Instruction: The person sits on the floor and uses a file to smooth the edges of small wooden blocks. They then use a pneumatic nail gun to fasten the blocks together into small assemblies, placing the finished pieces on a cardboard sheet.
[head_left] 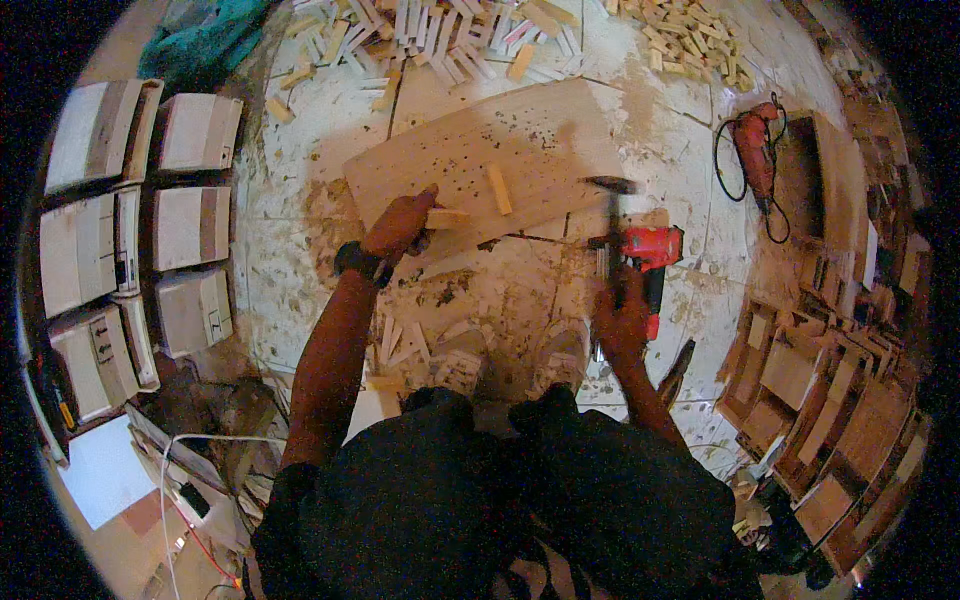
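At board point(565, 125) | left grip point(398, 226) clasps block point(449, 217), end hidden | right grip point(622, 312) clasps blurred hammer point(613, 186)

Dim indoor light leaves grain across the pale floor point(285, 170); motion blurs the right hand point(622, 310) and hammer point(613, 190), while fisheye distortion bows stacked boards point(800, 390) near blackened corners.

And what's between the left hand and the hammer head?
Head view: a small wood strip lies there, on the flat board; the wood block held by the left hand juts toward the hammer head too.
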